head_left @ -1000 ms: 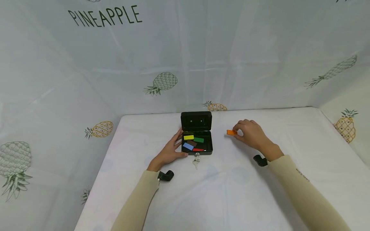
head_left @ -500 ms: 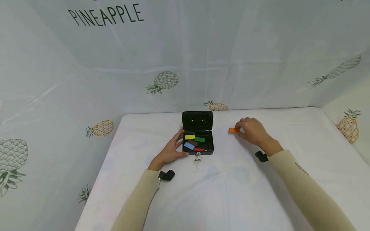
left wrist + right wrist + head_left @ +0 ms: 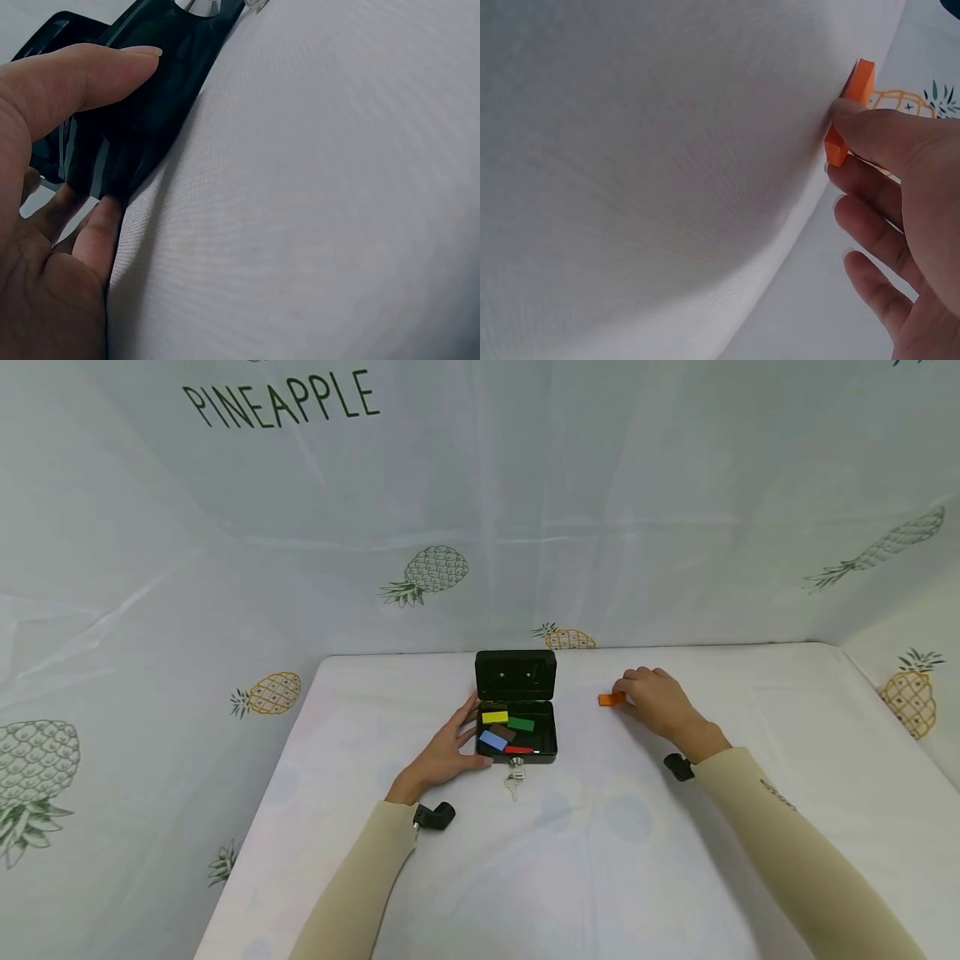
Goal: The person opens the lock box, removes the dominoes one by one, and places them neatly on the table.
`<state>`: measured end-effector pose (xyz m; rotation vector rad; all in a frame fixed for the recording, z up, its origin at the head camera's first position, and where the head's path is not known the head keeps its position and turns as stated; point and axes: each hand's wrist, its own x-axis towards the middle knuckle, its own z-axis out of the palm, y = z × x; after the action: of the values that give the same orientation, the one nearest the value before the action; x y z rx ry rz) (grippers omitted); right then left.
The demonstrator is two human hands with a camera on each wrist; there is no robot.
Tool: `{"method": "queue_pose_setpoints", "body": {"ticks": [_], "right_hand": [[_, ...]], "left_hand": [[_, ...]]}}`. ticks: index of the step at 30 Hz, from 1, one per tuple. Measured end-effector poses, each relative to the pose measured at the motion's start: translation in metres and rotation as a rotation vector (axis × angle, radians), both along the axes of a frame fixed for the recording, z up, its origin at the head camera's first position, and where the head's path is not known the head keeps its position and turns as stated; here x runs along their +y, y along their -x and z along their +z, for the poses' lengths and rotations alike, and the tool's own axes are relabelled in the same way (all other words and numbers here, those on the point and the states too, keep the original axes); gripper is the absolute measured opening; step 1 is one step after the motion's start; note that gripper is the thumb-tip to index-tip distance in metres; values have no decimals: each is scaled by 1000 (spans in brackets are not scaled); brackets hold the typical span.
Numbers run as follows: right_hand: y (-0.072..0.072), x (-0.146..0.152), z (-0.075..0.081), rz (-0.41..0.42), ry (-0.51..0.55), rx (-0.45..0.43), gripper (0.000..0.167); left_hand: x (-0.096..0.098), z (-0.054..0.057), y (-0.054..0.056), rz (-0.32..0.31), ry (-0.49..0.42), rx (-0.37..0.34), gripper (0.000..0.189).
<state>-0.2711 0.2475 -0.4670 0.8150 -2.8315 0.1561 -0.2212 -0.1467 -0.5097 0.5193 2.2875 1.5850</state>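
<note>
Room: pale backdrop cloth [image 3: 675,485] across the top and both sides of the frame, printed with pineapples; lettering [image 3: 281,400] at upper left reads PINEAPPLE. Surface: table [image 3: 525,877] under a white cover with faint round pastel marks, from mid-frame to the bottom edge. My right arm casts a soft shadow on it at lower right.

My beige sleeves [image 3: 810,860] enter from lower left and lower right. Black box [image 3: 543,758] at frame centre, lid up at the back.

My left hand [image 3: 438,764] is left of centre: fingers apart and nearly straight along the box's side, thumb against its front. I judge that I am steadying it. My right hand [image 3: 657,703], right of centre, has thumb and forefinger clamped on an orange block [image 3: 606,700]; my other fingers are spread apart from it. The block is right of the box, well apart from it. I cannot tell whether its underside meets the table.

Step in hand, as I judge: handling this one block outside the box. Any next move calls for an even pinch and a braced box.

Inside the box: yellow block [image 3: 495,717], green block [image 3: 521,724], brown block [image 3: 502,732], blue block [image 3: 492,740], and a slim red piece [image 3: 517,749] nearest the front. Smallest: keys [image 3: 513,783] hanging at the lock, below centre.
</note>
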Motion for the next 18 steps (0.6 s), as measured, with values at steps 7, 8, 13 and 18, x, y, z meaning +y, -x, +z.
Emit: {"method": "queue_pose_setpoints", "body": {"ticks": [7,8,13,18], "right_hand": [[2,1,-1,-16,-8,-34,18],[2,1,-1,-21,-4,-43,18],[0,0,1,-34,16,-54,21],[-7,-8,7,16,47,23,22]], "left_hand": [[0,2,-1,-1,-2,1,117],[1,3,-1,-1,-3,0,117],[1,6,-2,3,-2,-4,116],[1,6,-2,5,1,-5,116]]}}
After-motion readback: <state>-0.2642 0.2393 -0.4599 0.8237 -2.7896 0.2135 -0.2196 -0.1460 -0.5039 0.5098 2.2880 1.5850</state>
